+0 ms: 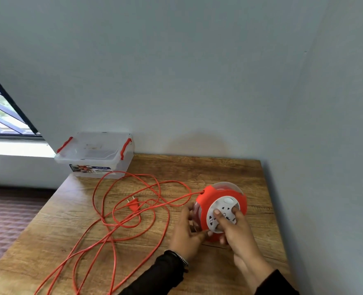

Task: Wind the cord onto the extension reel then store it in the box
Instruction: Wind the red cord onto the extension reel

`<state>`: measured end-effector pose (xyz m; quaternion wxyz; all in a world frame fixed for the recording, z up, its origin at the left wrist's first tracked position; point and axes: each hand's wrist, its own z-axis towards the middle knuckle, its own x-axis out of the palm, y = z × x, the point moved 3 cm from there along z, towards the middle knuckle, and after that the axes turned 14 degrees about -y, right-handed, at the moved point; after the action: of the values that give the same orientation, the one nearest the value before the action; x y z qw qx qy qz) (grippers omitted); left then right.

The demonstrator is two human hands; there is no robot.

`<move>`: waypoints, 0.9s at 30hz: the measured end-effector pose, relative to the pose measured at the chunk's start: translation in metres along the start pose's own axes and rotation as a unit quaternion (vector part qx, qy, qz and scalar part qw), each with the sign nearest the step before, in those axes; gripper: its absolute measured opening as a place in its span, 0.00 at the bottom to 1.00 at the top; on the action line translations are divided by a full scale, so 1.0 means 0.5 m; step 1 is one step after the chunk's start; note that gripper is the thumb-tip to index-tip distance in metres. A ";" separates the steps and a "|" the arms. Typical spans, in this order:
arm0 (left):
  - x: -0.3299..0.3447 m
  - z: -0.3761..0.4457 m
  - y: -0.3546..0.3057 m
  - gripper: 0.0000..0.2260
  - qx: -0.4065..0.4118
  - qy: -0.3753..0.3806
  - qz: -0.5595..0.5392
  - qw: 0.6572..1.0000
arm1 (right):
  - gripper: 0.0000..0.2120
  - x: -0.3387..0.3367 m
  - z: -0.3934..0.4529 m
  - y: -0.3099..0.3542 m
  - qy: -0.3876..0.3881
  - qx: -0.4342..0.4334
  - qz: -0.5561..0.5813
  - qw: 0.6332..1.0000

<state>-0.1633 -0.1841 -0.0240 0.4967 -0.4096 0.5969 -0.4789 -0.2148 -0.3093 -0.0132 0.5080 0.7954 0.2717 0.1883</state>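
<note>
Status: early, winding barely begun by the look of it. Wooden plank-grain table [197, 171] in the room corner carries everything. Clear plastic storage box with red clip handles [95, 155] sits at the table's far left corner against the wall, lid on, clips look down, so it needs opening before anything goes in. Long orange extension cord [112, 209] is almost all off the reel: loose overlapping loops across the left and middle of the table, several strands running off the near edge, the rest out of frame. One strand enters the round orange-and-clear cord reel with a white socket face [221, 201] at its upper left slot. Reel stands tilted on the table's right side, well apart from the box. Left hand [187, 231] grips the reel's left rim, fingers curled round the clear flange. Right hand [234, 228] is on the white socket face, fingers curled over its hub, apparently to crank it. Small orange two-pin plug [133, 204] lies among the loops mid-table, free. Left to do: wind in nearly the whole cord (loops cross, tangle risk), seat plug, open box, put reel inside, close.
</note>
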 end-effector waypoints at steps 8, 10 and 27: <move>0.005 -0.010 0.019 0.27 -0.007 -0.009 -0.021 1.000 | 0.07 0.014 -0.007 -0.001 0.061 0.252 0.149 0.954; 0.005 -0.008 0.027 0.26 -0.005 -0.013 -0.026 1.000 | 0.05 0.016 -0.013 0.007 0.074 0.277 0.184 0.940; -0.080 0.160 -0.073 0.26 -0.122 0.274 0.221 0.928 | 0.21 -0.004 -0.001 0.053 0.190 -0.510 -0.464 0.699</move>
<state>-0.0771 -0.1660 0.0161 0.3531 -0.1775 0.8391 -0.3737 -0.2102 -0.3194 0.0112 0.7965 0.1353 0.5593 0.1856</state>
